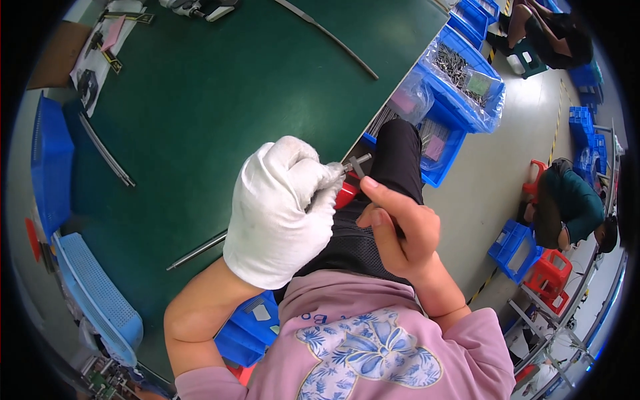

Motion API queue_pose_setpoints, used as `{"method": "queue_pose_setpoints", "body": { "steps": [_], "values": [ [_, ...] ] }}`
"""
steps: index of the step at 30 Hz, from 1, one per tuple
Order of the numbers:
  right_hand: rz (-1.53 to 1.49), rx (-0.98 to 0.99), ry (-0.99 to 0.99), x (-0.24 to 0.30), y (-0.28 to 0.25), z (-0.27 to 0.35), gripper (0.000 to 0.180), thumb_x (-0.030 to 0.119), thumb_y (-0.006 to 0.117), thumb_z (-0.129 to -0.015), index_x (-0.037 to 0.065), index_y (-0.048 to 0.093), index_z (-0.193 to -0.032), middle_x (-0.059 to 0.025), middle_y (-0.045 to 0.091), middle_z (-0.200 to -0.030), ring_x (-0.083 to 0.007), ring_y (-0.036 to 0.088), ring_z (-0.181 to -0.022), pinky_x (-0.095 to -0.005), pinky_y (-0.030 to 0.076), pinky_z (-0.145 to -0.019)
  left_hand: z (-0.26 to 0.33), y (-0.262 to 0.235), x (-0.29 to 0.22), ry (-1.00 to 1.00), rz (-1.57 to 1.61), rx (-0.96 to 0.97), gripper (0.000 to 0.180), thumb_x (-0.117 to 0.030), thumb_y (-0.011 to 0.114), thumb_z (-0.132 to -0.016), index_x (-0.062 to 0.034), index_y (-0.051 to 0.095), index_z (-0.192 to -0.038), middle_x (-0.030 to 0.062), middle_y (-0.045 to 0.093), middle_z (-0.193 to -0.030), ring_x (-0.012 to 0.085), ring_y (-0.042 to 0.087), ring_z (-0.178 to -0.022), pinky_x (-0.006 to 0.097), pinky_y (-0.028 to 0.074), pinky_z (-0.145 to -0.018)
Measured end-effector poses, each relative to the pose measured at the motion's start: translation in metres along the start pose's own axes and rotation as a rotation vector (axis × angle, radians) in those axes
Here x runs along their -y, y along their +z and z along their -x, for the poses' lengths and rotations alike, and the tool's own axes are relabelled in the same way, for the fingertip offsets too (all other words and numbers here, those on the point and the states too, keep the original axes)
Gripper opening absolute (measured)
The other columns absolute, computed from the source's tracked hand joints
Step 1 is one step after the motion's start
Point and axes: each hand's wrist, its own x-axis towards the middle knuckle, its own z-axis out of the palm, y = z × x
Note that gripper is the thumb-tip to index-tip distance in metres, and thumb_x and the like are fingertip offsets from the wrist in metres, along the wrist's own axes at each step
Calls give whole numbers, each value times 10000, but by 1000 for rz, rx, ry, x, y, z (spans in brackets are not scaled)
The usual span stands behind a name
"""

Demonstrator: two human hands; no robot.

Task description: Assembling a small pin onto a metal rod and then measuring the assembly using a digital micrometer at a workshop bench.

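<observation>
My left hand [280, 210], in a white glove, is closed around a slim metal rod. The rod's long end [198, 251] comes out on the wrist side over the green table, and its thin tip [364, 159] shows past the fingers; the middle is hidden in the glove. My right hand [410, 230] is bare, with index finger and thumb bent. At its index fingertip a small flat grey strip [358, 168] crosses the rod's tip. How far the strip runs behind the fingers is hidden.
On the green table [220, 100] lie a long thin metal strip [333, 39] and several thin rods [105, 150]. Blue baskets [100, 293] line the left edge. Blue bins [490, 100] of metal parts stand at right. Two people [573, 207] sit beyond, near red stools [550, 277].
</observation>
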Motion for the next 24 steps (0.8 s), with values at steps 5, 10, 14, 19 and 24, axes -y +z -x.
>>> {"method": "queue_pose_setpoints", "body": {
  "steps": [5, 10, 14, 19, 24],
  "values": [
    [49, 17, 0, -2, 2, 3, 481, -156, 489, -681, -38, 579, -1138, -56, 564, -626, -142, 574, -517, -225, 466, -490, 0, 1, 0, 6, 21, -4, 149, 45, 670, -631, -43, 556, -669, 87, 491, -694, 286, 507, -585, 406, 384, -508],
    [53, 23, 5, 0, 1, 3, 494, -157, 495, -674, -34, 580, -1145, -50, 528, -590, -142, 527, -471, -231, 431, -451, -1, 1, -1, 17, 19, -6, 145, 41, 663, -629, -41, 547, -661, 92, 492, -701, 292, 508, -584, 409, 385, -504],
    [255, 90, 41, 17, -5, -3, 517, -128, 524, -654, -26, 581, -1158, -43, 456, -550, -148, 455, -420, -266, 366, -398, 0, 1, -3, 5, -16, 10, 128, 25, 661, -633, -41, 558, -672, 99, 496, -710, 296, 517, -603, 408, 402, -514],
    [393, 145, 28, 19, -3, -15, 546, -102, 543, -623, -14, 587, -1161, -40, 420, -531, -152, 425, -400, -282, 337, -378, 1, 1, -3, 19, -20, 19, 112, 15, 658, -637, -37, 577, -694, 102, 515, -737, 298, 529, -628, 405, 420, -532],
    [347, 95, -10, 12, -5, -5, 553, -109, 538, -616, 8, 598, -1153, -42, 414, -532, -156, 402, -382, -288, 337, -374, 1, 0, -2, 12, -10, 49, 103, 16, 652, -642, -37, 583, -698, 102, 526, -751, 297, 535, -641, 402, 427, -538]
  ]
}}
